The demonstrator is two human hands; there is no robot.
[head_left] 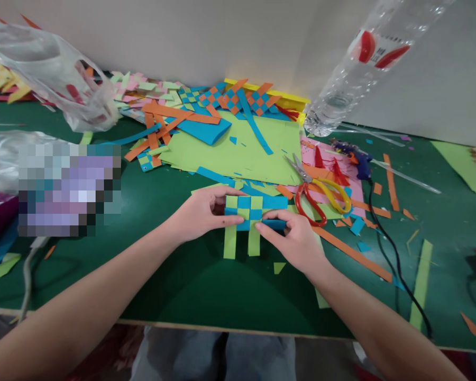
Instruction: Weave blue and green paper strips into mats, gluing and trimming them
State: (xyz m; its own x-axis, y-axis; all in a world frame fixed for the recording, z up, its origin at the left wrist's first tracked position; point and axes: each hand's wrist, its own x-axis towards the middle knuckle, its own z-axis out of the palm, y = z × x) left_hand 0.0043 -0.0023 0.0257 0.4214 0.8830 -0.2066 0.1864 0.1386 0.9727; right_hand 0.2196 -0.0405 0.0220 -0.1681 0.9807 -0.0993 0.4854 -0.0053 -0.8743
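A small woven piece of green and blue paper strips (244, 214) is held up between both hands over the table. Its weave forms a checker pattern; two green ends hang down and blue ends stick out to the right. My left hand (206, 212) pinches its left side, thumb in front and fingers behind. At the lower right, my right hand (295, 235) is closed on it, with the thumb at a green strip and fingers by a blue end. Just beyond the right hand lie scissors (311, 182) with one red and one yellow handle, blades apart.
Green paper sheets (238, 145) lie behind, with orange-and-blue woven pieces (257, 100) beyond. A plastic bottle (365, 69) leans at the right, near a glue gun (360, 164) with a black cord. A pixelated device (71, 190) and plastic bag (63, 69) are at left.
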